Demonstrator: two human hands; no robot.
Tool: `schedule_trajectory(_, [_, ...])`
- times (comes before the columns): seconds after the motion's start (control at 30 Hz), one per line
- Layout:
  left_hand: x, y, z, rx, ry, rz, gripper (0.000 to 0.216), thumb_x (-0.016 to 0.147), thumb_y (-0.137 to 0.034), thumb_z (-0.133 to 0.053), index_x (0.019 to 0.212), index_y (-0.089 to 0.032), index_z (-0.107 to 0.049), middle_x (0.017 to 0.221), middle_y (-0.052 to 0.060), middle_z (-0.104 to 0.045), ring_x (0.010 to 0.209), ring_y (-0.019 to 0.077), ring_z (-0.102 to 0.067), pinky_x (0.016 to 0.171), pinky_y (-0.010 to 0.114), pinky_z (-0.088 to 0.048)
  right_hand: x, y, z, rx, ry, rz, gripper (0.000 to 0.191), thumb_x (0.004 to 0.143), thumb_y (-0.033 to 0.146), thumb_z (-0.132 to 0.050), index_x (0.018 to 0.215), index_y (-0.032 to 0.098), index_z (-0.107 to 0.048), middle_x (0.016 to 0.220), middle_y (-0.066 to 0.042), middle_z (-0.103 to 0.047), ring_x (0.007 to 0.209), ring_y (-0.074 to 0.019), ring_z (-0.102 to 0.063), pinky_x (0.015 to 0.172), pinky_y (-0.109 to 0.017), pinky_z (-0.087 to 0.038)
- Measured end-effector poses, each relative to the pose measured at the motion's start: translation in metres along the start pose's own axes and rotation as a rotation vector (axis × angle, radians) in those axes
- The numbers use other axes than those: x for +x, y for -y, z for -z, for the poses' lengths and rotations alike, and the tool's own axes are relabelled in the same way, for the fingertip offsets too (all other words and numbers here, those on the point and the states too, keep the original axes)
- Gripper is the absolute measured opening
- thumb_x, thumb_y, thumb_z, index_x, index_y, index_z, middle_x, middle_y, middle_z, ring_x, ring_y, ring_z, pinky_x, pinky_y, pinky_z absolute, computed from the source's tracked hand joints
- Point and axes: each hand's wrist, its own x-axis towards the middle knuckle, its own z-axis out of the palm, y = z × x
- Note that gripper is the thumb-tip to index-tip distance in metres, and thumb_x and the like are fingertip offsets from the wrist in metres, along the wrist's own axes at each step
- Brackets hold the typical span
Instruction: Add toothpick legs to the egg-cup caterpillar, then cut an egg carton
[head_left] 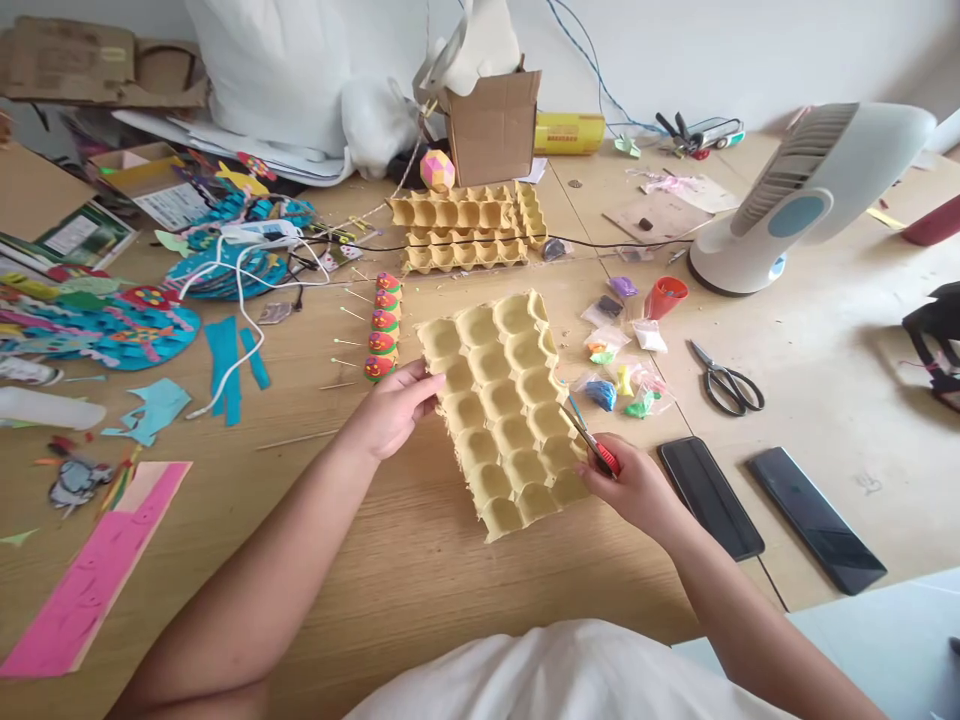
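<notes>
A yellowish pulp egg tray (499, 415), several cups long and three wide, is held tilted above the wooden table. My left hand (397, 408) grips its left edge, thumb on top and fingers underneath. In my right hand (630, 480) is a pair of scissors (601, 455) with red on the handle, blades pointing up along the tray's right edge. Whether the blades bite into the pulp I cannot tell. Just beyond my left hand stands a row of painted egg-cup pieces (384, 325), red and green with faces, with thin sticks (349, 342) beside it.
More egg-tray pieces (465, 225) lie behind. Bagged coloured clay (600, 392), a red cup (666, 297), black scissors (731, 385), two phones (711, 497) and a white fan (795, 210) are on the right. Blue crafts (135, 325), a white cable (238, 290) and a pink strip (97, 570) lie left.
</notes>
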Motion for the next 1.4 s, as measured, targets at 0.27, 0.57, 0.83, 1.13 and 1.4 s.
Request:
schedule_trajectory(0.27, [0.007,0.008,-0.001,-0.033,-0.019,-0.031,0.031,0.077,-0.031,-0.080,0.106,-0.022,-0.074,0.102,0.002,-0.075,0.086,0.0135,-0.067,0.073,0.022,-0.053,0.001,-0.003,-0.003,-0.009,0.022,-0.004,0.021,0.085,0.031,-0.059,0.072,0.023,-0.044,0.074,0.004,-0.050,0.068,-0.0137,-0.048,0.064,-0.026,-0.036])
schedule_trajectory(0.57, [-0.009,0.028,0.002,0.396,-0.095,-0.135,0.058,0.091,-0.047,-0.065,0.143,-0.025,-0.052,0.148,0.013,-0.053,0.135,0.0304,-0.052,0.107,0.046,-0.049,0.010,0.006,-0.004,0.029,0.004,-0.249,0.028,0.080,0.038,-0.061,0.069,0.024,-0.041,0.058,0.008,-0.043,0.056,-0.0110,-0.041,0.054,-0.025,-0.029])
schedule_trajectory(0.83, [-0.071,0.030,-0.032,1.350,0.179,-0.671,0.052,0.092,-0.035,-0.064,0.141,-0.026,-0.052,0.152,0.012,-0.045,0.145,0.0317,-0.037,0.121,0.053,-0.035,0.029,0.014,-0.008,-0.062,-0.003,-0.271,0.029,0.084,0.046,-0.060,0.072,0.024,-0.045,0.059,0.006,-0.045,0.057,-0.0125,-0.041,0.054,-0.026,-0.028])
schedule_trajectory(1.13, [-0.076,0.054,-0.051,1.443,0.334,-0.668,0.046,0.091,-0.042,-0.066,0.130,-0.020,-0.061,0.146,0.013,-0.055,0.141,0.0347,-0.042,0.121,0.061,-0.029,-0.012,0.027,0.009,-0.125,-0.113,-0.081,0.026,0.098,0.042,-0.050,0.106,0.022,-0.065,0.097,-0.005,-0.068,0.087,-0.0197,-0.062,0.078,-0.030,-0.046])
schedule_trajectory(1.4, [-0.074,0.067,-0.051,1.397,0.252,-0.708,0.037,0.092,-0.032,-0.063,0.128,-0.023,-0.064,0.133,0.011,-0.065,0.140,0.0347,-0.045,0.120,0.060,-0.030,-0.054,0.021,-0.016,-0.191,-0.033,-0.112,0.047,0.102,0.043,-0.044,0.143,0.021,-0.047,0.099,-0.008,-0.073,0.087,-0.0238,-0.069,0.074,-0.034,-0.051])
